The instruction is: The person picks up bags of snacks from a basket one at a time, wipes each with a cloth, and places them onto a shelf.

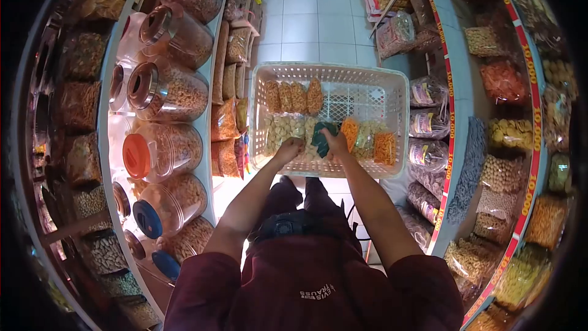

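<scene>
A white plastic basket (260, 86) holds several clear bags of snacks. My right hand (335, 143) is closed on a dark green cloth-like item (322, 137) over the basket's front half. My left hand (290, 149) is closed at the pale snack bags (283, 132), its fingers curled; what they hold, if anything, is too small to make out. Brown snack bags (294, 97) stand in a row at the basket's back left. An orange bag (350, 132) lies just right of my right hand, and another orange bag (384, 148) sits at the front right.
Large clear jars (168, 92) with coloured lids line the left shelf. Bagged snacks (511, 133) fill the right shelves, which have red and yellow price strips (451, 141). Orange packs (226, 119) stand beside the basket's left side. Tiled floor (300, 18) runs ahead between the shelves.
</scene>
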`<state>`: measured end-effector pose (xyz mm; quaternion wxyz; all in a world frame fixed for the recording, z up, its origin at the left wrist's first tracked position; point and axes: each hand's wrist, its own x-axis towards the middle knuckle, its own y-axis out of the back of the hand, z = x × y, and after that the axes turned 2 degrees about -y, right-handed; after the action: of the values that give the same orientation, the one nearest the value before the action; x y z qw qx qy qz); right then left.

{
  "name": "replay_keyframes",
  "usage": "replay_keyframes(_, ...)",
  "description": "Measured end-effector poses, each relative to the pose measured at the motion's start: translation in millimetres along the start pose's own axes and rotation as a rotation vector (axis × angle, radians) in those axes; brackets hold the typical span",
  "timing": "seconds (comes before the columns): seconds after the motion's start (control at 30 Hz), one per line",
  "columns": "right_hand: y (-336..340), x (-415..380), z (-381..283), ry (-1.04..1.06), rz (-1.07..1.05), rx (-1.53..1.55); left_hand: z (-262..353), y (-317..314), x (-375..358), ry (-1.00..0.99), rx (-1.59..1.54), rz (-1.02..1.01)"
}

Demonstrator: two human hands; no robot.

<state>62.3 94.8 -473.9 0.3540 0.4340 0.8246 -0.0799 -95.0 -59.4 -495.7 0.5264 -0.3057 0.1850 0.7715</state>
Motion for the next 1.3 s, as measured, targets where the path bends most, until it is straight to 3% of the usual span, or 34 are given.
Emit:
replay_keyframes(0.07, 2, 34, 18, 0.020, 0.085, 0.032, 5, -4, 30, -0.144, 0.010, 0.036)
replay_keyframes(0.17, 6, 73, 20, -0.128, 0.121, 0.075, 36, -3, 70, 0.000, 0.106, 0.059)
replay_keyframes(0.27, 8, 100, 10, -0.134, 0.101, 0.253, 62, -4, 112, 0.001, -0.019, 0.068)
replay_keyframes(0.3, 8, 100, -8, -0.288, 0.112, 0.283, 69, -4, 128, 0.029, -0.090, 0.044)
replay_keyframes(0.4, 3, 148, 7, -0.428, 0.061, 0.367, 97, -14, 143, 0.079, -0.284, 0.032)
replay_keyframes(0.47, -9, 186, 41, -0.369, 0.129, 0.535, 138, -28, 130, 0.055, -0.389, 0.104)
replay_keyframes(0.6, -21, 178, 11, -0.240, 0.047, 0.754, 61, -4, 205, 0.032, -0.255, -0.016)
replay_keyframes(0.73, -19, 154, -31, -0.316, 0.018, 0.693, 125, -12, 169, 0.288, -0.194, -0.031)
replay_keyframes(0.9, -15, 159, -23, -0.304, -0.005, 0.724, 76, -18, 186, 0.110, -0.220, -0.008)
replay_keyframes(1.07, -20, 156, -6, -0.243, 0.070, 0.613, 109, -26, 141, 0.018, -0.290, 0.099)
replay_keyframes(1.13, -22, 133, -22, -0.234, 0.059, 0.606, 111, -25, 130, -0.075, -0.394, 0.144)
replay_keyframes(1.17, -24, 115, -36, -0.231, 0.042, 0.615, 118, -19, 114, -0.030, -0.419, 0.106)
replay_keyframes(1.27, -39, 62, -81, 0.141, 0.172, 0.533, 113, -6, 95, -0.102, -0.462, 0.263)
replay_keyframes(1.3, -43, 49, -91, 0.175, 0.152, 0.544, 116, 1, 89, -0.151, -0.484, 0.298)
